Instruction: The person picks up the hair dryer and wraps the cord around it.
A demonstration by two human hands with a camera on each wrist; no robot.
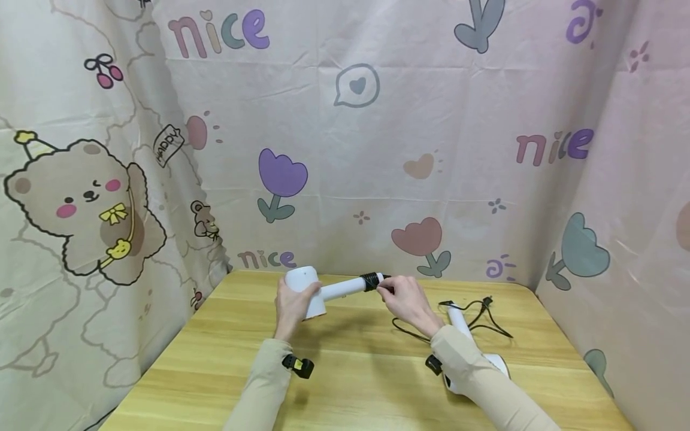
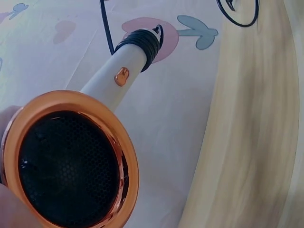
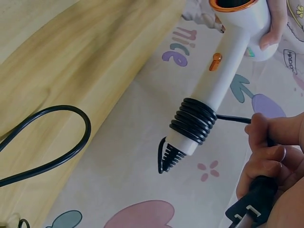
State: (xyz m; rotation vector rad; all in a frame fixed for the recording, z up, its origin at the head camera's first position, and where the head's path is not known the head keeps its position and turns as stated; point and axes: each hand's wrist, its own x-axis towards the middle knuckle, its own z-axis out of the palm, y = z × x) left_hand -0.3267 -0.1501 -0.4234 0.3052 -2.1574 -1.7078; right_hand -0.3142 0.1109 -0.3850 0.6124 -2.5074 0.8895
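Observation:
A white hair dryer is held up above the table, and my left hand grips it round its head. Its copper-coloured rim and dark grille show in the left wrist view. Several turns of black cord are wound round the lower end of the handle. My right hand pinches the cord where it leaves these turns, stretching it taut. In the right wrist view a black plug-like end with metal parts sits within the curled fingers of that hand.
A second white hair dryer lies on the wooden table at the right, partly hidden by my right forearm. Its loose black cord and plug lie behind it. A printed curtain hangs behind the table and at both sides.

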